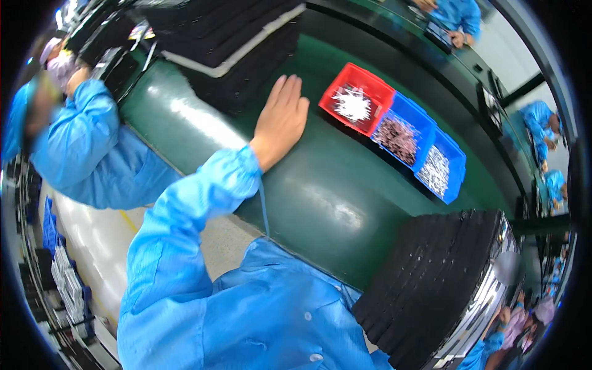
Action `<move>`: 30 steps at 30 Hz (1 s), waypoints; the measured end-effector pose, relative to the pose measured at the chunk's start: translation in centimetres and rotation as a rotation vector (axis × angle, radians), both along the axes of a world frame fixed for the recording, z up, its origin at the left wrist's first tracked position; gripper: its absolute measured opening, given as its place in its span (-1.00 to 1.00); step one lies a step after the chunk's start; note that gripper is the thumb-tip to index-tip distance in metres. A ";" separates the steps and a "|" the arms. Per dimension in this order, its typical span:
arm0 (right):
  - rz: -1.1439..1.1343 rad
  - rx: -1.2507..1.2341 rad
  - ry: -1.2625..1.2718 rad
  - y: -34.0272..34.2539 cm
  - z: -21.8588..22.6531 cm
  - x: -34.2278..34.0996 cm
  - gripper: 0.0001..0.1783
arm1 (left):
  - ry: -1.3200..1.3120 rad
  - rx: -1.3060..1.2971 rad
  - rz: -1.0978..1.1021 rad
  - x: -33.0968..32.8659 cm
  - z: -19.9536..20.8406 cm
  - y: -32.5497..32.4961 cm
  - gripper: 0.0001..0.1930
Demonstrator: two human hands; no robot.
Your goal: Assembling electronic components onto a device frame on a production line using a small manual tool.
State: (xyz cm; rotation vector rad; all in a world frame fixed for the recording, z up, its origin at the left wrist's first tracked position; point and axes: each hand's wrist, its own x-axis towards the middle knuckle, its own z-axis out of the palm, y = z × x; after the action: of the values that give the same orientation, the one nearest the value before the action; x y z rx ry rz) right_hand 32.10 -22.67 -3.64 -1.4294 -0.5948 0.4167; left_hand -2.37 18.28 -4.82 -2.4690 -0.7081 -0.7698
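Observation:
My left hand [282,121] reaches out over the green table with its back up and fingers stretched out close together. It holds nothing that I can see. Its fingertips are beside the lower right side of a stack of black padded pieces [209,37] with a pale strip across it; whether they touch is unclear. A thin blue cord [264,206] hangs from my wrist. Right of the hand stands a red bin [383,92] holding small white pieces [353,103]. My right hand is out of the picture.
Two blue bins [457,179] adjoin the red one, holding brownish-pink pieces [398,139] and silvery-white pieces [435,171]. Another black stack [431,271] stands at the table's near right. A person in blue [92,142] sits at the left; others work beyond the dark rail.

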 end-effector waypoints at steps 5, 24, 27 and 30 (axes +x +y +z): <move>0.201 -0.001 -0.069 6.4 0.0 -0.8 -0.55 | 0.203 0.169 0.106 0.6 -0.6 7.1 -0.72; 0.639 -0.009 -0.371 19.2 2.2 -7.1 -0.56 | 0.156 0.354 0.053 -4.9 -2.2 19.1 -0.79; 0.686 -0.011 -0.411 20.2 2.1 -7.9 -0.56 | 0.169 0.374 0.043 -6.7 -1.9 21.1 -0.79; 0.733 -0.016 -0.448 21.0 1.9 -8.8 -0.56 | 0.206 0.402 0.051 -7.6 -1.9 22.2 -0.81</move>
State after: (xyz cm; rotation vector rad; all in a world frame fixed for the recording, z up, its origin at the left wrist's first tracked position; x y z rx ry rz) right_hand 23.30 -1.71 -1.70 -1.2886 -1.4969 0.6758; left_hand -10.02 40.49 -6.70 -2.1166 -0.4836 -0.5629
